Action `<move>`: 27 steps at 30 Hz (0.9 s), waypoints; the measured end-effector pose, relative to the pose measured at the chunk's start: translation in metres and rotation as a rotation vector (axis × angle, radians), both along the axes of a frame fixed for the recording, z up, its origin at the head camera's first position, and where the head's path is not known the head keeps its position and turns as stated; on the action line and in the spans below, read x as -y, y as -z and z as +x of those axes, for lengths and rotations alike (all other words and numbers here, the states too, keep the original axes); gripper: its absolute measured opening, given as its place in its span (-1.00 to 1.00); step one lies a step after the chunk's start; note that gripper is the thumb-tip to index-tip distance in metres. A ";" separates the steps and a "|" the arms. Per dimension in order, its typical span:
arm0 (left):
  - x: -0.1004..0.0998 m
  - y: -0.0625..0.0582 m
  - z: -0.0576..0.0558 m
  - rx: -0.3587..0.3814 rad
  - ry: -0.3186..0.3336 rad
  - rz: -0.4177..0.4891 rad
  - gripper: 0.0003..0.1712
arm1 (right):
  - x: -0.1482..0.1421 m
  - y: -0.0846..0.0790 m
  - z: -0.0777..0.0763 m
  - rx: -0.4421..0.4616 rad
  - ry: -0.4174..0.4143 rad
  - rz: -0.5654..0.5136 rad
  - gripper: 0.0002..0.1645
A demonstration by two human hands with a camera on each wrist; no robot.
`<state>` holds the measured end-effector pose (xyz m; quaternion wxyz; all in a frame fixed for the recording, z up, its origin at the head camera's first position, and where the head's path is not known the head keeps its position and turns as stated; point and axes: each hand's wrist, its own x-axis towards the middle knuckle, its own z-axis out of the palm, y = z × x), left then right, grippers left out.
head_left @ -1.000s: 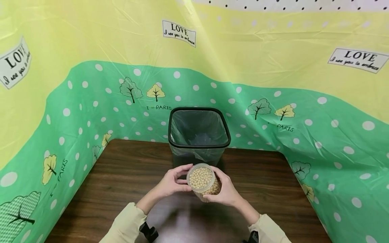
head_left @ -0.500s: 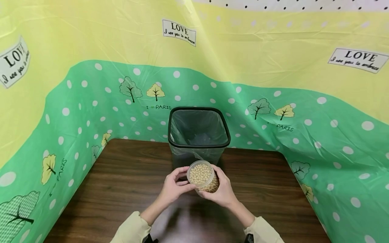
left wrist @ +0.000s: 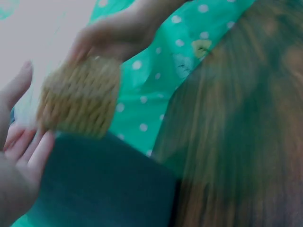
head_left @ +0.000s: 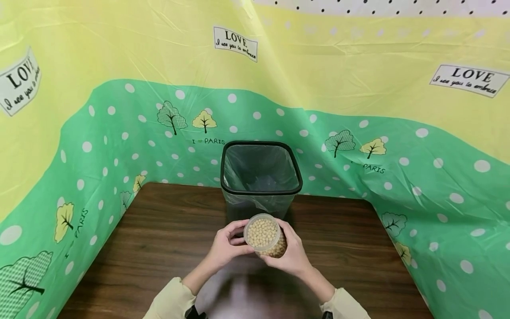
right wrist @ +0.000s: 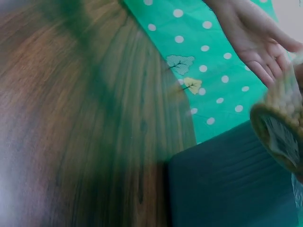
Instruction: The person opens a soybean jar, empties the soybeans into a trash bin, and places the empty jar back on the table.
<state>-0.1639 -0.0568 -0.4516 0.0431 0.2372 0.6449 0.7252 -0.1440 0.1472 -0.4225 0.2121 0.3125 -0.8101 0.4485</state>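
A clear plastic jar (head_left: pixel 262 234) full of pale round beans tilts between both hands, in front of the bin, its round top facing the head camera. My right hand (head_left: pixel 292 254) grips the jar's side, thumb below and fingers behind. The left hand (head_left: pixel 226 247) holds the round top at its rim, thumb at the front and fingers at the far side. In the left wrist view the jar (left wrist: pixel 80 97) is blurred, lying sideways. Its base (right wrist: pixel 282 137) with a pale label shows in the right wrist view, beside the left hand's palm (right wrist: pixel 255 38).
A dark square bin (head_left: pixel 260 193) with a black rim and a clear liner stands just behind the jar. The brown wooden table (head_left: pixel 171 221) lies beneath. A green and yellow patterned cloth (head_left: pixel 159 88) hangs round its back and sides.
Both hands and the jar rise slightly, then come back down a little. The left thumb slides onto the jar's front and back toward the rim's left. Both hands stay on the jar.
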 end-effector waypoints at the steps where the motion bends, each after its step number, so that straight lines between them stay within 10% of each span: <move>1: -0.002 -0.001 0.002 -0.001 -0.041 -0.023 -0.29 | 0.001 0.000 0.001 -0.003 0.021 -0.005 0.00; 5: 0.002 -0.007 0.006 -0.023 -0.057 -0.067 -0.40 | -0.006 0.005 -0.002 0.084 -0.026 -0.035 -0.01; 13: 0.020 -0.004 -0.006 -0.001 0.289 0.106 -0.25 | -0.013 0.002 -0.002 0.165 -0.281 -0.038 -0.05; 16: 0.014 -0.002 -0.001 -0.021 0.220 0.142 -0.29 | -0.007 -0.003 0.004 0.109 -0.191 -0.028 -0.04; 22: -0.005 -0.003 0.014 -0.147 -0.123 0.062 -0.39 | 0.001 -0.004 0.008 0.017 0.022 -0.039 -0.01; 25: -0.004 -0.005 0.014 -0.189 -0.132 0.044 -0.41 | -0.003 -0.005 0.006 0.071 -0.046 -0.077 -0.04; 27: 0.000 -0.006 0.010 -0.173 -0.028 0.062 -0.38 | -0.008 -0.006 0.004 0.122 -0.136 -0.088 -0.05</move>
